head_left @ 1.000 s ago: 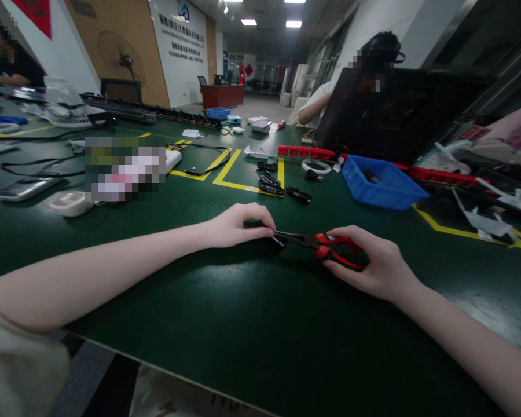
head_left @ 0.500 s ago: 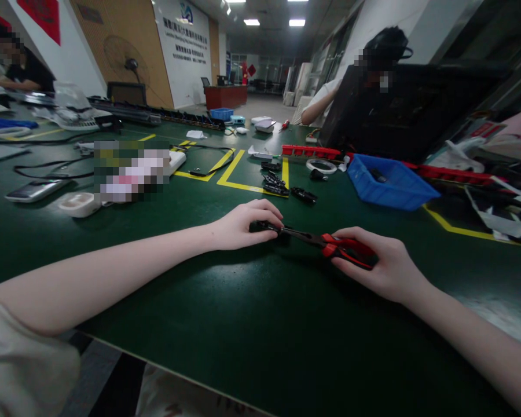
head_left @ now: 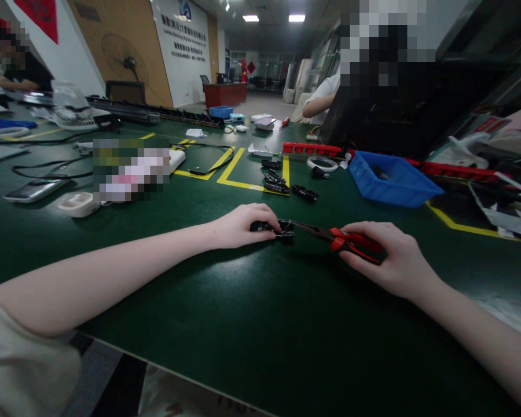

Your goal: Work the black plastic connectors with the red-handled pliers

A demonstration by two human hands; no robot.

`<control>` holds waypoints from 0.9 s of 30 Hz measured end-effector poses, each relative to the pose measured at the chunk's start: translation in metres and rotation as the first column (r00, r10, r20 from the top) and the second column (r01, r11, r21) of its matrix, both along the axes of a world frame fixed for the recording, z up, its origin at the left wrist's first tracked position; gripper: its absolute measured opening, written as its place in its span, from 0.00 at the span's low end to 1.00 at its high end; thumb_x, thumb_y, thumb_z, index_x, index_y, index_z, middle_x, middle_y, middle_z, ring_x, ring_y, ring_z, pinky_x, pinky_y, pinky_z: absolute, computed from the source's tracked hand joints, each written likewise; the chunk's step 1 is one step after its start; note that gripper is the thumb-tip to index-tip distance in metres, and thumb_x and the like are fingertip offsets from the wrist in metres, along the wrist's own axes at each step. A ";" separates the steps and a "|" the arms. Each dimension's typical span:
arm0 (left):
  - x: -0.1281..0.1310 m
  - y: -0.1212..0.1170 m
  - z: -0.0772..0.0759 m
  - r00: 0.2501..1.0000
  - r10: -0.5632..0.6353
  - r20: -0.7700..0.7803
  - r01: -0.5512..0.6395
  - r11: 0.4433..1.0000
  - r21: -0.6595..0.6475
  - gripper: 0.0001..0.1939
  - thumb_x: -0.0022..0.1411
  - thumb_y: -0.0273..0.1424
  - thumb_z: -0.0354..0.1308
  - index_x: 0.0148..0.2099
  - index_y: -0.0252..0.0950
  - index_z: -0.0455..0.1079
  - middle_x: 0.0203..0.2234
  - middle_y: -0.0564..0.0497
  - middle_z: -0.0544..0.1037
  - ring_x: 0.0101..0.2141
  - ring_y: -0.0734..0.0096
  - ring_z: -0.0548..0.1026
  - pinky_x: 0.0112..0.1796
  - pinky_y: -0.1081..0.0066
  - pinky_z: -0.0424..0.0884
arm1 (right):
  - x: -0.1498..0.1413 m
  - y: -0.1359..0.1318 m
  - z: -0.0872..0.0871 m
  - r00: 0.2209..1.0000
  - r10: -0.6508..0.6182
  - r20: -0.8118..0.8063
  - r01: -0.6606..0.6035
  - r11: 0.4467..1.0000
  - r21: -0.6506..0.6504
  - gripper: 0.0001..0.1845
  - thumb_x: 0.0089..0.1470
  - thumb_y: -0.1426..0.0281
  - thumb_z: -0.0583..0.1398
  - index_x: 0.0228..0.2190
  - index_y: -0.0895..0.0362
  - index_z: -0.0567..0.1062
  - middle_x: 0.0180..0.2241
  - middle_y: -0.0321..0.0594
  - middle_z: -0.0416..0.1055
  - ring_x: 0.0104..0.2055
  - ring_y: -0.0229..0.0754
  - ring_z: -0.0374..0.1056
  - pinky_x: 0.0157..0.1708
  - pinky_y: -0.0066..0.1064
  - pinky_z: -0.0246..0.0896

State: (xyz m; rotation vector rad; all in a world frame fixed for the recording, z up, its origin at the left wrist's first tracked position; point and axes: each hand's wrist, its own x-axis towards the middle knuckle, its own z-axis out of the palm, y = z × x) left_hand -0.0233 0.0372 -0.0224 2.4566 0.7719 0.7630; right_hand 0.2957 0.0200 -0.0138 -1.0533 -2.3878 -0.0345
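Note:
My left hand (head_left: 252, 225) is closed around a small black plastic part (head_left: 286, 230) just above the green table, with the part's right end sticking out past the fingertips. What the part is cannot be made out. My right hand (head_left: 388, 255) grips long-nose pliers with red handles (head_left: 336, 237). Their dark jaws point left, and the tips are at the upper right end of the black part; whether they touch it is too small to tell. Beyond my hands lie several similar black parts (head_left: 275, 182), with another black part (head_left: 304, 193) to their right.
A blue tray (head_left: 395, 188) holding a dark piece stands at the right, before a red strip (head_left: 312, 149). A white ring (head_left: 322, 164) lies nearby. At left are a phone-like device (head_left: 37, 188), a white case (head_left: 79, 204) and black cables. People sit across the table.
My right hand and the pliers have shifted right and slightly down. More of the black part's right end now shows beyond my left fingers, which have stayed nearly in place.

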 end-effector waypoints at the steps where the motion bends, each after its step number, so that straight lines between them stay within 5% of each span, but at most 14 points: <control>1: 0.000 0.000 0.000 1.000 -0.004 -0.003 0.004 1.000 0.007 0.08 0.63 0.28 0.60 0.45 0.34 0.74 0.45 0.45 0.75 0.47 0.65 0.74 0.49 0.63 0.69 | 0.001 0.000 0.000 1.000 0.004 0.002 -0.004 1.000 0.001 0.16 0.52 0.57 0.62 0.41 0.51 0.73 0.36 0.42 0.76 0.35 0.50 0.72 0.35 0.45 0.67; 21: 0.003 -0.012 0.008 0.994 0.029 -0.108 -0.021 0.997 0.073 0.15 0.57 0.30 0.64 0.47 0.36 0.69 0.42 0.49 0.77 0.42 0.64 0.75 0.43 0.66 0.69 | 0.017 0.003 -0.010 0.997 0.075 -0.026 -0.077 0.993 -0.093 0.19 0.50 0.58 0.63 0.44 0.48 0.73 0.38 0.42 0.76 0.37 0.52 0.73 0.33 0.47 0.71; 27: 0.001 -0.016 0.010 0.992 -0.080 -0.098 0.082 0.996 0.023 0.18 0.57 0.32 0.64 0.49 0.36 0.67 0.43 0.48 0.76 0.44 0.65 0.75 0.44 0.69 0.70 | 0.016 0.000 -0.008 0.991 0.131 -0.019 -0.132 0.984 -0.116 0.19 0.50 0.59 0.63 0.45 0.46 0.71 0.39 0.41 0.75 0.38 0.52 0.73 0.34 0.47 0.72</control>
